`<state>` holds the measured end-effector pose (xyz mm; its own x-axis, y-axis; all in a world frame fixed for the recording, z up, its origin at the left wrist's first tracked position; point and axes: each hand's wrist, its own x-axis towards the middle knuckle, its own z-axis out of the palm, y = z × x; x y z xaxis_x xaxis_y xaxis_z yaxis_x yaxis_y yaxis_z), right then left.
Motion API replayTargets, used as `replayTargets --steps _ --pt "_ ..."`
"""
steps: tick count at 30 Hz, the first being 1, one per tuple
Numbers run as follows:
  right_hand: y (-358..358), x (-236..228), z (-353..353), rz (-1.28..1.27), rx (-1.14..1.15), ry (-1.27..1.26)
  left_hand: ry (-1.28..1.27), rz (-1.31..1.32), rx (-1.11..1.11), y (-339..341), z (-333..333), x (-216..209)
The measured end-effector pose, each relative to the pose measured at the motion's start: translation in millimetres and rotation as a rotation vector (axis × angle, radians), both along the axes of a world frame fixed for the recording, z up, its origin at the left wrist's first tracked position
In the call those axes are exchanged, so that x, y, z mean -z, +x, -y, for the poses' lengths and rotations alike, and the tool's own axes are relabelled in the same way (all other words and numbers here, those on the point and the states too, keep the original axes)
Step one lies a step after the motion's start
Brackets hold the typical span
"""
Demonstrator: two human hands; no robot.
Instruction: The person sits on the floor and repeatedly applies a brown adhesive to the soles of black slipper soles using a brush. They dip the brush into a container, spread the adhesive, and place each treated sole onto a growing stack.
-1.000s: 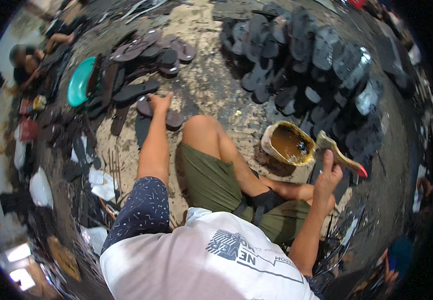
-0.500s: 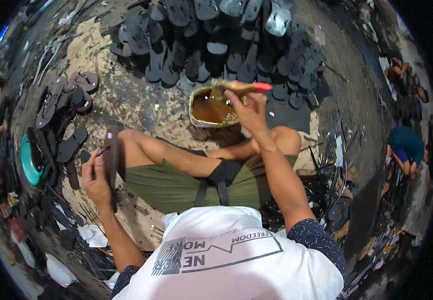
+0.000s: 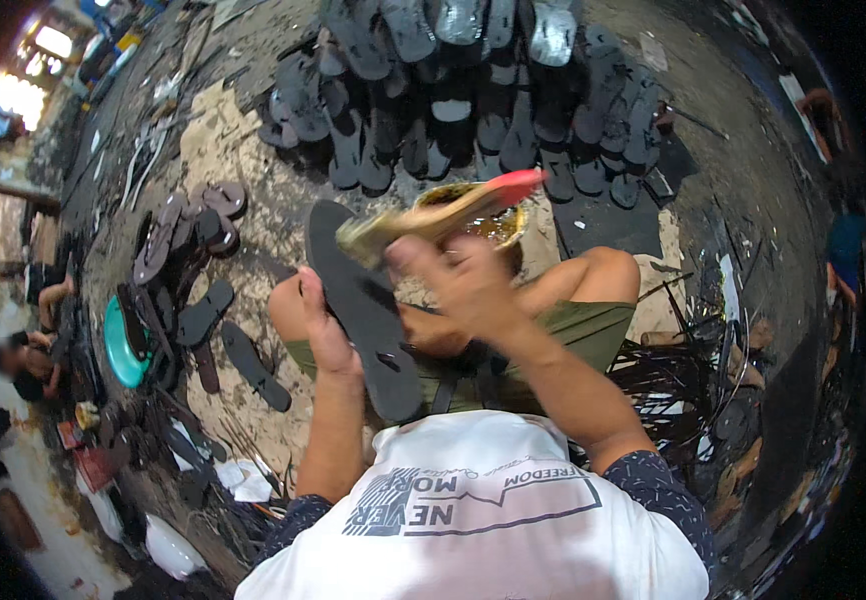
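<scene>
My left hand holds a dark flip-flop in front of my lap, its flat sole turned up; my thumb stands along its left edge, and the fingers behind it are hidden. My right hand, smeared by motion, grips a wide paintbrush with a red-ended wooden handle. The blurred bristles are over the upper part of the sole; I cannot tell whether they touch it. Behind the brush stands a tub of amber-brown liquid, partly covered by brush and hand.
Many dark soles stand in rows beyond the tub. Loose flip-flops and a teal basin lie at my left. Dark strips are heaped at my right. Another person sits at the far left.
My left hand has brought the flip-flop from the left to before my lap, turning its sole up. My right hand has moved the brush from the tub toward the sole.
</scene>
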<state>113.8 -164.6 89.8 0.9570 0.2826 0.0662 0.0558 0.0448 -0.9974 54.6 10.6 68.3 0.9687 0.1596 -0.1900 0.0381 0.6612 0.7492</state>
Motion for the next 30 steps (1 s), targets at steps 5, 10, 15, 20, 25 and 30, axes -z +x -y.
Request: replayTargets --steps 5,10,15,20,25,30 --pt "13.5 15.1 -12.2 0.439 0.053 -0.172 -0.284 0.081 0.032 -17.7 31.7 15.2" --pt "-19.8 17.8 -7.1 0.422 -0.01 -0.054 -0.264 0.25 0.164 3.0 28.8 11.9" --pt "24.1 9.9 10.2 0.487 0.087 -0.26 -0.431 0.154 0.108 -5.1 37.8 33.7" --pt "21.8 34.3 14.8 0.483 0.033 -0.309 -0.465 0.119 0.176 -3.4 32.6 38.8" --pt "75.3 133.2 59.3 0.325 0.069 -0.937 -0.438 0.002 0.117 -37.3 51.0 22.9" --pt "88.3 143.8 65.9 0.616 0.337 -0.748 -0.237 -0.117 0.129 -79.0 37.3 53.7"
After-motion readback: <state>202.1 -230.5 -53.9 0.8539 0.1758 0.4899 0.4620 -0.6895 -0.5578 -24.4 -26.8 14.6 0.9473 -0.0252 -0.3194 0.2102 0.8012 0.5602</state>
